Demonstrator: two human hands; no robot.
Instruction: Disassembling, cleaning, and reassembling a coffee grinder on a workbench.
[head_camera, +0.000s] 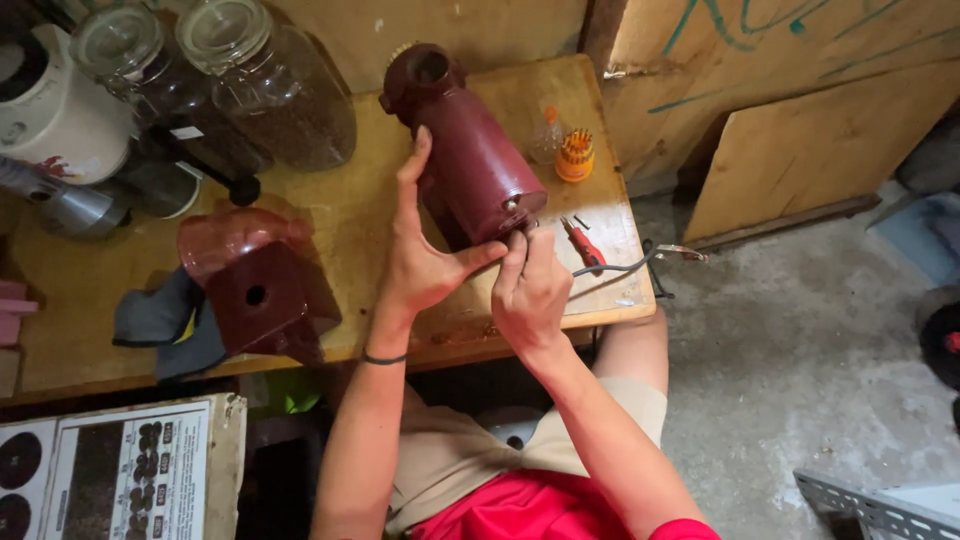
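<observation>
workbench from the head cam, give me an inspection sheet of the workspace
surface: worn wooden bench top, scuffed and stained.
job's things: dark red cylindrical metal housing lying tilted; matching dark red box-shaped part with a round hole apart at left.
clutter: two lidded glass jars, orange screwdriver-bit holder, red-handled screwdriver, grey cloth.
grippers: left hand flat against the housing's side; right hand pinching at its lower end.
cables: black cord running off the bench edge.
surroundings: plywood boards, concrete floor.
</observation>
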